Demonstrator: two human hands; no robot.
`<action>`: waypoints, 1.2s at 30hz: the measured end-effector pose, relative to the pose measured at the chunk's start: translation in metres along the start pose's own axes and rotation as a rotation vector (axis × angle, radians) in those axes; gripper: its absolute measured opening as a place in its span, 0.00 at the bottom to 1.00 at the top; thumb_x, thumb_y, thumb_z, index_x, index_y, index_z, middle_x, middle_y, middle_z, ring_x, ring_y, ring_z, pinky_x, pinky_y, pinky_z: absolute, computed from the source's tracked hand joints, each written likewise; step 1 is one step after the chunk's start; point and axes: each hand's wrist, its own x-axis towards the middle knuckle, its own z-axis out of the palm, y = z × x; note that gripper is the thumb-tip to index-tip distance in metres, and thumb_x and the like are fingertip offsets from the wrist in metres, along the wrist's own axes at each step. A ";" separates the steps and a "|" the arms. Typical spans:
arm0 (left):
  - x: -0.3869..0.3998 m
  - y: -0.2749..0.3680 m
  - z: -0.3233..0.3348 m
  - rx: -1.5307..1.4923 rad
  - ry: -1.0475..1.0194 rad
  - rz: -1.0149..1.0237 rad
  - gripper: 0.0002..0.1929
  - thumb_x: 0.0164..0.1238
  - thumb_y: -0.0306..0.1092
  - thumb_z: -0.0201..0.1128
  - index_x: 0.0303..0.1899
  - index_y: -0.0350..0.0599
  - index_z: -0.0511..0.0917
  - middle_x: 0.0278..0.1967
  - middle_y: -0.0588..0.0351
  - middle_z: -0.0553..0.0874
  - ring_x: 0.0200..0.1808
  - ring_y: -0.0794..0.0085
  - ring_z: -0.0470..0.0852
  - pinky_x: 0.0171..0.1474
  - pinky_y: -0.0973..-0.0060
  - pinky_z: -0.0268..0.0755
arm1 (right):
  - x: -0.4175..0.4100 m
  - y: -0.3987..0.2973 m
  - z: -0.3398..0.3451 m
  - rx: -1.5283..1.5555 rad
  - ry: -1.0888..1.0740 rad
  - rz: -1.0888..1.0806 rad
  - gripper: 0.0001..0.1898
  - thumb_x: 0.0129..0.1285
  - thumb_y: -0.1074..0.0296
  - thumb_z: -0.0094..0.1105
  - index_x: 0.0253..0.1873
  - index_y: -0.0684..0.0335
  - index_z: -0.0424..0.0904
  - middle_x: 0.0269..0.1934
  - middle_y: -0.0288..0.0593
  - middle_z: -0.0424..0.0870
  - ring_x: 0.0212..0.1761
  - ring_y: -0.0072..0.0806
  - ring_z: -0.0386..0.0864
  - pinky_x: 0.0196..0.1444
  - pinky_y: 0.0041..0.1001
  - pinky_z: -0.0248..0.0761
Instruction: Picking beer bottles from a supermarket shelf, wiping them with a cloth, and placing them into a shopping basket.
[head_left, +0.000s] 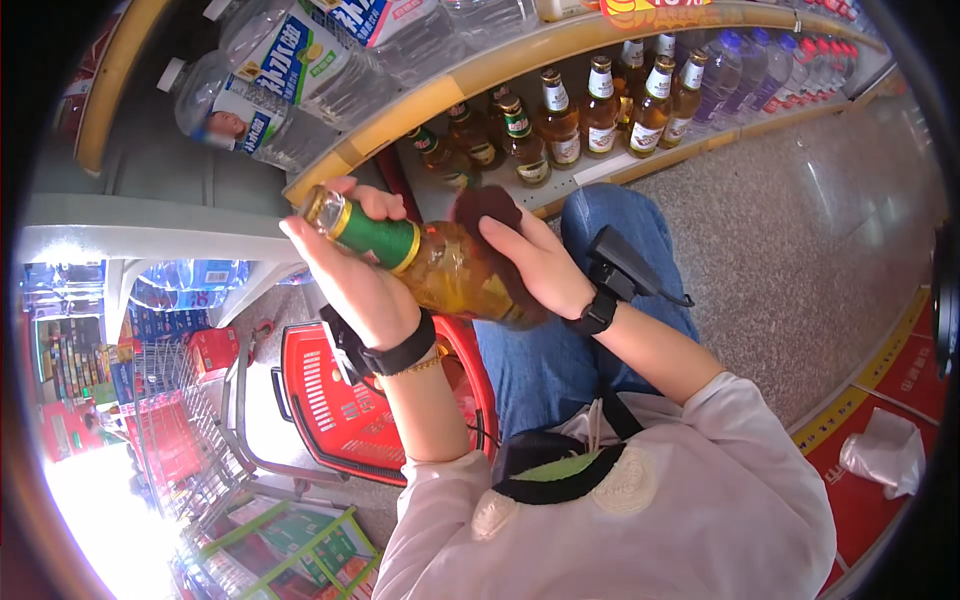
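Observation:
Across my lap, tilted with its neck to the left, is a glass bottle (450, 262) of amber liquid with green and gold foil on the neck. My left hand (358, 277) grips it around the neck, fingers on the far side. A dark maroon cloth (491, 214) lies against the bottle's lower body, pressed there by my right hand (544, 262). The cloth hides part of the bottle's base. Behind the hands, similar green-necked bottles (525, 146) stand on the bottom shelf, beside several white-necked bottles (600, 112).
A red plastic basket (337, 405) sits on the floor left of my knees. Large clear drink bottles (300, 64) lie on the shelf above. Purple-labelled bottles (724, 79) stand farther right. A wire cart (180, 435) is at left; a crumpled plastic bag (885, 452) lies at right.

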 end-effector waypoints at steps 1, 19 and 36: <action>0.002 -0.001 0.002 0.012 0.025 -0.002 0.25 0.66 0.55 0.37 0.36 0.38 0.67 0.22 0.57 0.67 0.26 0.72 0.65 0.37 0.74 0.62 | 0.000 -0.006 0.008 -0.007 0.009 -0.047 0.18 0.62 0.67 0.46 0.55 0.66 0.62 0.47 0.37 0.70 0.48 0.19 0.67 0.50 0.21 0.61; 0.001 -0.004 0.028 -0.017 0.104 -0.088 0.20 0.66 0.47 0.43 0.43 0.35 0.69 0.26 0.57 0.75 0.30 0.76 0.71 0.38 0.81 0.63 | 0.000 -0.012 0.005 -0.152 0.128 -0.290 0.19 0.59 0.67 0.51 0.54 0.67 0.63 0.46 0.38 0.72 0.47 0.20 0.68 0.50 0.21 0.61; -0.012 0.021 -0.003 -0.199 -0.092 -0.182 0.16 0.65 0.44 0.47 0.43 0.39 0.67 0.38 0.53 0.72 0.43 0.67 0.70 0.49 0.70 0.62 | 0.007 -0.025 0.007 -0.153 0.048 -0.204 0.14 0.60 0.66 0.50 0.48 0.68 0.70 0.39 0.36 0.76 0.39 0.17 0.70 0.42 0.19 0.64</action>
